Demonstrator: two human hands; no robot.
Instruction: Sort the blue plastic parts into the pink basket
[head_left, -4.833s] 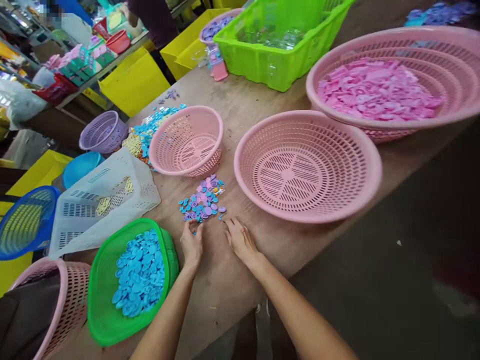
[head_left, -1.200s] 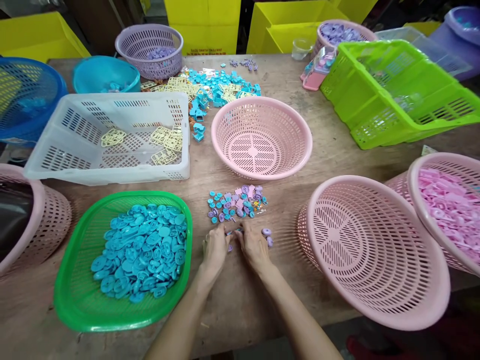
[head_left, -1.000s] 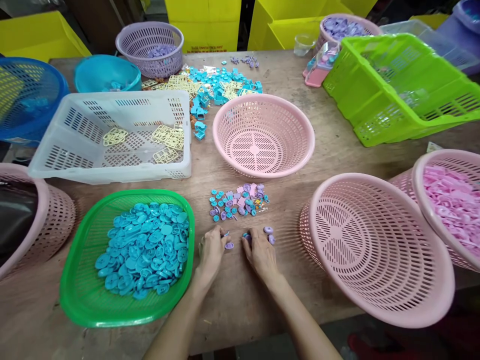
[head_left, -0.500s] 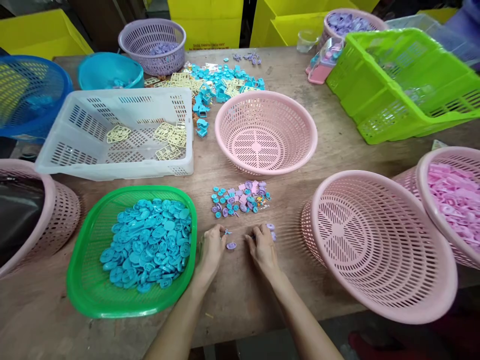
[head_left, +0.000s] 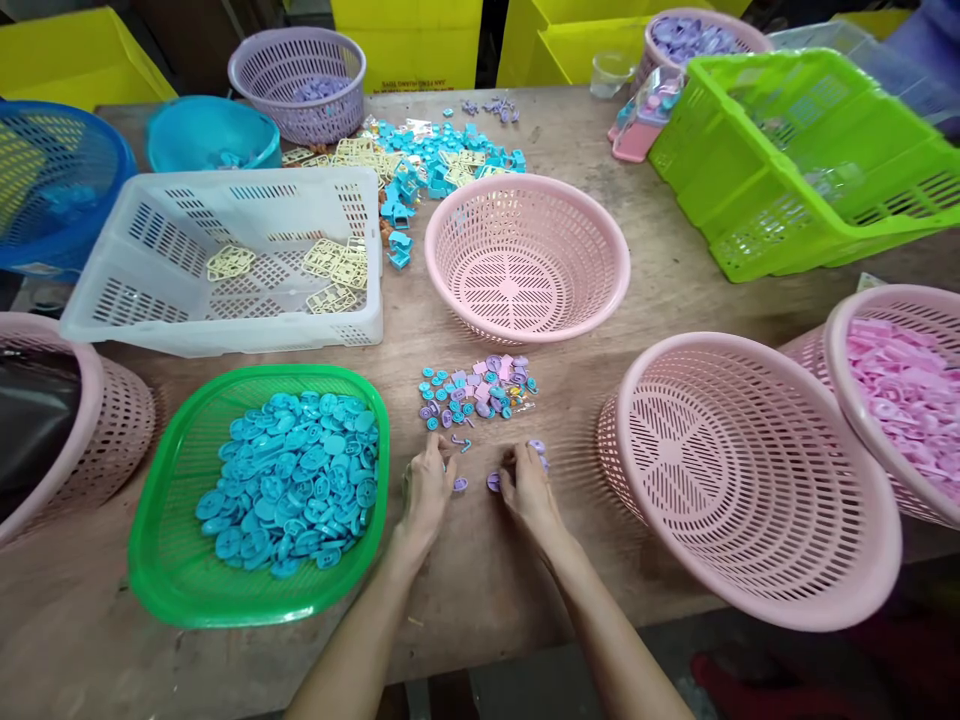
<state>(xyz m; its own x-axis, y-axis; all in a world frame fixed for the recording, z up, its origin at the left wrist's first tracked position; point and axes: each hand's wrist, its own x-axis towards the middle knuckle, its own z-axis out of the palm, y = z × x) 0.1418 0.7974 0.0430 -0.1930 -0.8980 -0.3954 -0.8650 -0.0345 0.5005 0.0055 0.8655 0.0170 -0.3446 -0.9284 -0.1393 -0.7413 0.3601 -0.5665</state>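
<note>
My left hand and my right hand rest palm down on the wooden table, fingers curled, a hand's width apart. Two loose purple pieces lie between them, and another purple piece sits at my right fingertips. Just beyond my fingers is a small pile of mixed blue, purple and pink pieces. My fingers hide whatever is under them. Left of my left hand stands a green tray full of blue pieces.
An empty pink basket stands behind the pile; a large tilted pink basket is to the right, another with pink pieces beyond. A white crate, blue basket, teal bowl, purple basket and green crate ring the table.
The view swung from the table's side to face it squarely. My hands drew a few purple pieces from the pile toward me and moved slightly apart.
</note>
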